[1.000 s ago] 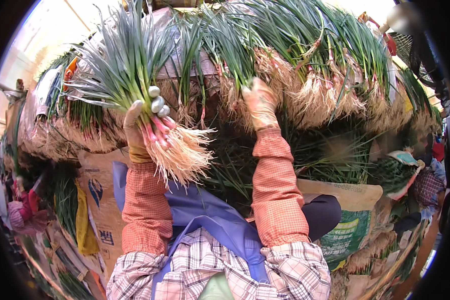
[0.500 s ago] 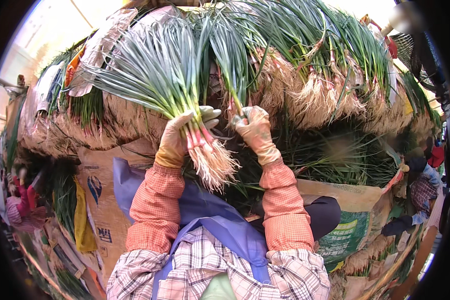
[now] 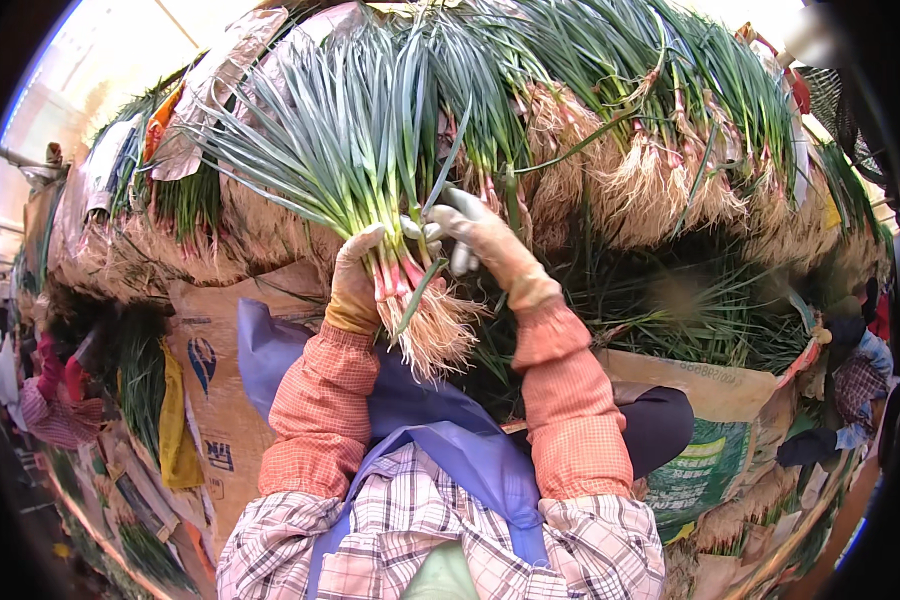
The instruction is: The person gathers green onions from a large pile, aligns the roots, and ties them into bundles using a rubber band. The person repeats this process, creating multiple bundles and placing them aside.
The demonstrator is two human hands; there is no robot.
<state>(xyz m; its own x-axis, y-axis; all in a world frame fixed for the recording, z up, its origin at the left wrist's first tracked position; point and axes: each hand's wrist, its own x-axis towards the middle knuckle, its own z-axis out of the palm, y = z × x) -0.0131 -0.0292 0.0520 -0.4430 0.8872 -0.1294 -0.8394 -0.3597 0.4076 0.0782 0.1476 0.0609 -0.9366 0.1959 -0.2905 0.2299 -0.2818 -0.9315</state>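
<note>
two gloved hands (image 3: pixel 353 278), one held scallion bunch (image 3: pixel 375 165), two orange sleeves (image 3: pixel 320 412), one apron (image 3: pixel 465 462)

carrier: a long raised heap of stacked green onions, its pale root ends facing outward (image 3: pixel 270 225), is running across the upper view.
heap, middle: narrow green-leaved onions with pinkish stems (image 3: pixel 482 115) are lying roots-down over its front.
heap, right: a thick row of long green onions with tangled pale roots (image 3: pixel 660 185) is resting there.
heap, left: a crumpled whitish plastic sheet (image 3: pixel 210 92) is covering part.
below heap: loose dark-green leaves (image 3: pixel 710 320) are lying strewn beside flat brown printed sacking (image 3: pixel 705 385).
</note>
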